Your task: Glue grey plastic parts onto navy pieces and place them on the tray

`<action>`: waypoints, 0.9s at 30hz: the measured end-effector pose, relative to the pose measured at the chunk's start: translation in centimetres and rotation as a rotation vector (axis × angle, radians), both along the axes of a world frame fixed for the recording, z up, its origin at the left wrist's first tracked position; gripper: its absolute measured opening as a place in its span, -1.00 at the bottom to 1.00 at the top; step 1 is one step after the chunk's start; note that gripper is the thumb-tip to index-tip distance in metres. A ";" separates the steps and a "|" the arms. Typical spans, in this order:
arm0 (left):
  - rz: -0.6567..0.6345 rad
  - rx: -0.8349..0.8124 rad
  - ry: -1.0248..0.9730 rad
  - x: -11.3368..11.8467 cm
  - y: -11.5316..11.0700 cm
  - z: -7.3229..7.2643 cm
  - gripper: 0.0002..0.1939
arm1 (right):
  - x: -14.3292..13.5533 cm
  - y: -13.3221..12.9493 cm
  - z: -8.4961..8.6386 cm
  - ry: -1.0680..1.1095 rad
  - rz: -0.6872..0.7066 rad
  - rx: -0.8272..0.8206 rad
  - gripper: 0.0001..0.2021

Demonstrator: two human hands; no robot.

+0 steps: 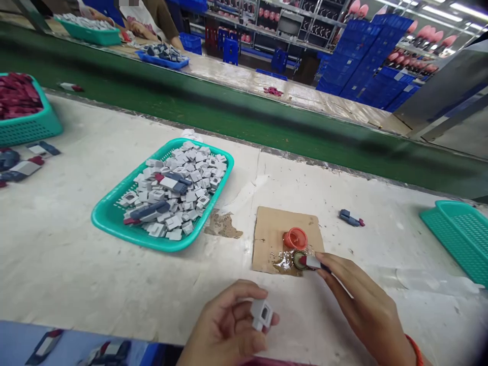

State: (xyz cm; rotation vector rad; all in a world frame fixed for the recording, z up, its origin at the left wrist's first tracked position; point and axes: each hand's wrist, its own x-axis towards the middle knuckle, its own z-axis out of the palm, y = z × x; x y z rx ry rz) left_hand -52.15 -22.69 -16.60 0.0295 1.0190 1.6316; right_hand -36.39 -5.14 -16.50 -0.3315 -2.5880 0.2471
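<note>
My left hand (229,325) grips a small light-grey plastic block (261,314) with a square hole in its face. Between thumb and fingertips, my right hand (358,295) pinches a grey plastic part (313,262) with a dark red tip. That tip is at a small round cap (299,259) on the cardboard piece (267,229); whether it touches what is inside cannot be seen. A red-orange cup (296,238) stands just behind the cap, and shiny wet liquid is spilled around both. The far end of the part is hidden by my fingers.
Left of the cardboard, a green basket (131,243) holds many grey blocks and some assembled parts. Another basket (34,129) of dark red pieces is far left. One blue-grey part (351,218) lies right. A green conveyor (244,122) runs behind; a person (148,20) sits across it.
</note>
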 end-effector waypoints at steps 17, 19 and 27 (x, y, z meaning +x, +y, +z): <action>0.066 -0.079 0.021 0.5 0.7 -0.3 -0.62 | 0.0 -0.7 0.7 0.028 -0.133 0.007 -0.63; 0.087 -0.099 0.056 0.7 0.9 -0.3 -0.64 | 0.5 -1.5 1.0 0.070 -0.209 -0.039 -0.65; 0.010 -0.138 -0.013 1.3 1.3 0.1 -0.68 | 1.8 -4.5 0.6 0.191 -0.173 -0.270 -0.73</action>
